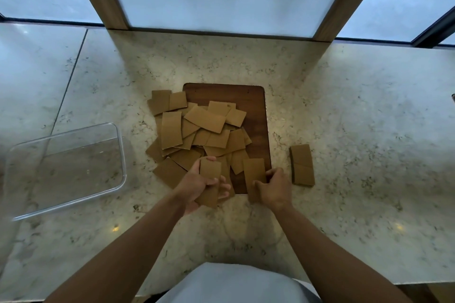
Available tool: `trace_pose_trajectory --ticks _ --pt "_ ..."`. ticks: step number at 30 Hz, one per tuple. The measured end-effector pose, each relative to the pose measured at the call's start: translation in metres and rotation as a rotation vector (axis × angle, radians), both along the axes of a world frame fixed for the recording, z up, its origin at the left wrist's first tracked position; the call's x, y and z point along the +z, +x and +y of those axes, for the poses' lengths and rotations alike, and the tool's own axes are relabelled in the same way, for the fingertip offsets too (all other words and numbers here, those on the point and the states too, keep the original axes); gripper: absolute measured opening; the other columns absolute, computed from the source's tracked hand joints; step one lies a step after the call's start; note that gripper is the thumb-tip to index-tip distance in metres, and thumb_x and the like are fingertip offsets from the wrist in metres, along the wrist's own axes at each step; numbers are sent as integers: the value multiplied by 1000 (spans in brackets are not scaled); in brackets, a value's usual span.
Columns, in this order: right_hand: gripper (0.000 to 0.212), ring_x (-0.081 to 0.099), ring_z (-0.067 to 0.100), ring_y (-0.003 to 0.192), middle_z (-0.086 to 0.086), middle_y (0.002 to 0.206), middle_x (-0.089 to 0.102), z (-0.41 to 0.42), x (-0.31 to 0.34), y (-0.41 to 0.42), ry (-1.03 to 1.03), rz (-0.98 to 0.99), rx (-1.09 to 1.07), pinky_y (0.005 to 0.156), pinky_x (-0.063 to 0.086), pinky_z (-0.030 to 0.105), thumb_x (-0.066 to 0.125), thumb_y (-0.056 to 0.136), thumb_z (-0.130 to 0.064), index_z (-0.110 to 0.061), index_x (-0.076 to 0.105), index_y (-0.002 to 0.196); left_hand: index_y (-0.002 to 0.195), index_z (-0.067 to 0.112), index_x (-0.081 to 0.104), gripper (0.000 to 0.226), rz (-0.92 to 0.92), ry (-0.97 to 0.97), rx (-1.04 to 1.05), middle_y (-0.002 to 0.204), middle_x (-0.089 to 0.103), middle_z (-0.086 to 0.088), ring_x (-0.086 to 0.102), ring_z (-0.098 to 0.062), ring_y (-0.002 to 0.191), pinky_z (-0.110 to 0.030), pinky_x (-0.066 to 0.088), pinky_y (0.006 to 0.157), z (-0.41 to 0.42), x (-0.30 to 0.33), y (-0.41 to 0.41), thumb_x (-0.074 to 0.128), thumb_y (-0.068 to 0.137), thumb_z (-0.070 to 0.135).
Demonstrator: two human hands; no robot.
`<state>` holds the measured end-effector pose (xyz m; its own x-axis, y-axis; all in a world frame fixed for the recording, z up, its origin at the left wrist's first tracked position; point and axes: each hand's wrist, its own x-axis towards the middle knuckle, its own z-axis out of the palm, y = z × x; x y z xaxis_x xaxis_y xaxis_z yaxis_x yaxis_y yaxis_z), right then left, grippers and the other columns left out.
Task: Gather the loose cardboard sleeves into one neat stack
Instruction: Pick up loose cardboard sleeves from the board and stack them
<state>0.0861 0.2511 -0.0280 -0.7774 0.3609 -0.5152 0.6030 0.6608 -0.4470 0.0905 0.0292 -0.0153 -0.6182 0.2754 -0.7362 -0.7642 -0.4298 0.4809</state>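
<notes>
Several flat brown cardboard sleeves (204, 128) lie scattered in a loose pile over the left half of a dark wooden board (256, 106). A small stack of sleeves (302, 165) sits on the counter right of the board. My left hand (197, 187) grips a few sleeves (209, 172) held upright at the pile's near edge. My right hand (275, 187) pinches one long sleeve (253, 174) at the board's near right corner.
A clear plastic container (66, 170) stands on the marble counter (357, 130) to the left. Windows and wooden posts rise behind the counter's far edge. The counter's near edge runs just in front of my body.
</notes>
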Motion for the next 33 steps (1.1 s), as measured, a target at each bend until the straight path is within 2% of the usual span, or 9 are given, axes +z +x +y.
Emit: trace_pose_trajectory --ticks 5,9,13,18,21,24,28,30,33 --pt "39 66 22 102 1 105 63 6 9 11 -297 173 -105 77 50 26 74 92 -12 -20 50 121 133 11 55 26 -19 -218 -11 92 80 -22 78 -34 72 -44 65 61 4 -5 2 51 111 25" --pt "45 65 13 107 3 116 69 -7 20 17 -471 151 26 91 55 27 73 93 -13 -14 60 136 122 1 64 50 -127 -188 -44 86 80 -23 75 -31 64 -40 63 57 2 3 4 47 109 47" --pt "29 64 -10 88 -12 108 68 -28 39 16 -539 133 176 71 49 8 70 96 -28 -20 69 125 120 2 71 70 -93 -120 -148 93 78 -22 75 -30 69 -37 63 58 -9 8 11 53 99 66" --pt "31 64 5 94 -17 101 66 -50 50 23 -380 77 413 74 47 15 73 91 -37 -30 71 121 131 5 62 49 19 -137 -217 105 76 -18 79 -27 78 -38 63 59 -30 13 25 80 91 27" --pt "51 71 15 92 -4 108 66 -57 52 34 -498 4 115 67 55 22 82 84 -36 -27 60 129 131 9 63 42 39 -149 -93 119 73 -20 77 -33 93 -42 65 64 -38 10 32 78 92 8" --pt "44 73 18 73 10 101 74 -64 46 46 -670 -85 -142 61 57 29 80 88 -21 -7 61 125 128 11 64 43 32 -96 -23 127 70 -22 72 -38 106 -43 64 65 -41 7 40 71 89 -5" --pt "35 66 5 66 8 103 72 -77 33 53 -658 -21 -116 57 52 21 66 99 -14 -6 57 132 132 11 62 43 -37 42 -219 118 77 -21 77 -38 100 -41 64 65 -46 3 55 67 92 -1" --pt "37 69 3 83 4 112 70 -85 26 57 -707 -92 22 63 54 17 62 101 -16 -17 55 138 133 15 62 37 -53 54 -252 109 82 -17 80 -36 93 -42 64 60 -48 -2 60 69 97 9" --pt "37 67 11 90 1 110 69 -93 11 57 -515 17 78 75 56 28 60 103 -24 -15 58 139 132 15 62 29 -96 25 -169 105 83 -14 82 -32 87 -48 66 63 -55 -7 64 58 104 13"
